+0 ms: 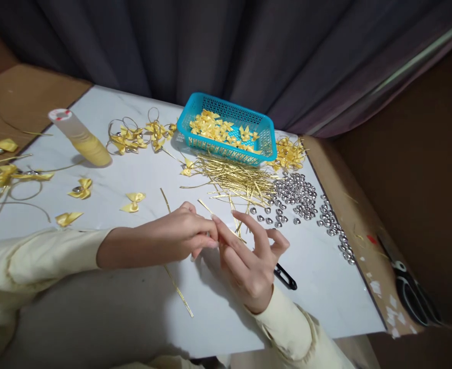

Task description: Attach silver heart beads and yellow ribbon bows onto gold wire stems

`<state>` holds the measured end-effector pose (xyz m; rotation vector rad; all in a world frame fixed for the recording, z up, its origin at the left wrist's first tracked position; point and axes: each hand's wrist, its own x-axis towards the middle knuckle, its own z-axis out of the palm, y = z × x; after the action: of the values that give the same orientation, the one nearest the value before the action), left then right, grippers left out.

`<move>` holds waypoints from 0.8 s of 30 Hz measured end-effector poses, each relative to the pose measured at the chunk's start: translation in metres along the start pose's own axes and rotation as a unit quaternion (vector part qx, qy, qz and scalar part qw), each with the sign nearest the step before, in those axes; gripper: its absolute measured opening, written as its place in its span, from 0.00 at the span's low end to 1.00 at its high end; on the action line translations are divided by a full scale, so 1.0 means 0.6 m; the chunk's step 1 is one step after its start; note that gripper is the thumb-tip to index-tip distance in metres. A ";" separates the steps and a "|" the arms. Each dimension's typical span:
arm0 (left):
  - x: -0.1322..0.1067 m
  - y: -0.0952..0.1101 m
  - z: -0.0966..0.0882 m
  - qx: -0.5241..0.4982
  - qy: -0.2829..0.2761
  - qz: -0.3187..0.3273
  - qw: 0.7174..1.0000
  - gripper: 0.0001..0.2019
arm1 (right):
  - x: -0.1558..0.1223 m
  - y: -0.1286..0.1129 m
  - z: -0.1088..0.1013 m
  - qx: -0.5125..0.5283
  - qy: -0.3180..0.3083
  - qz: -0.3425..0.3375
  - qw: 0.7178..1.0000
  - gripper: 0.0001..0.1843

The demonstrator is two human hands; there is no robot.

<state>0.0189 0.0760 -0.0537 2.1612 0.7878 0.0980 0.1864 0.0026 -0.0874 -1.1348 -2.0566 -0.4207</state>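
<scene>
My left hand (189,233) is closed, its thumb and fingers pinched together at the fingertips of my right hand (249,256). The right thumb and index finger are closed too, while its other fingers stand spread. A thin gold cord (205,206) sticks up from between the two hands; the rest of what they grip is hidden by the fingers. Another stretch of gold cord (178,291) shows below my left wrist, and I cannot tell whether it joins the first. Under my right hand lies a slotted black tool handle (285,277), partly covered.
A blue basket (226,151) holds yellow ribbon bows. Before it lie a heap of gold cords (241,179) and many silver beads (295,192). Several bows (134,201) lie leftward, near a frosted tube (82,138) with yellow inside. Scissors (414,294) rest at the right.
</scene>
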 end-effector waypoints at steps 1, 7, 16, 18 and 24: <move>0.000 0.000 0.000 -0.008 -0.001 -0.010 1.000 0.15 | 0.001 -0.001 0.000 0.002 0.001 0.002 1.000 0.18; 0.000 -0.001 -0.004 -0.034 -0.002 -0.031 0.999 0.10 | 0.013 0.010 -0.001 0.057 0.015 0.095 0.994 0.12; -0.013 -0.005 -0.073 0.018 0.111 0.017 0.993 0.08 | 0.002 0.035 0.019 0.219 -0.170 0.191 0.942 0.07; -0.018 -0.006 -0.089 0.031 0.137 0.019 0.990 0.09 | -0.001 0.030 0.031 0.206 -0.189 0.191 0.941 0.07; -0.035 0.000 -0.120 0.059 0.207 0.020 0.976 0.12 | -0.009 0.011 0.039 0.091 -0.274 0.064 0.955 0.15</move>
<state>-0.0212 0.1125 -0.0018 2.3020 1.0022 0.5489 0.1835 0.0169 -0.1076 -1.3687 -2.4044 0.1717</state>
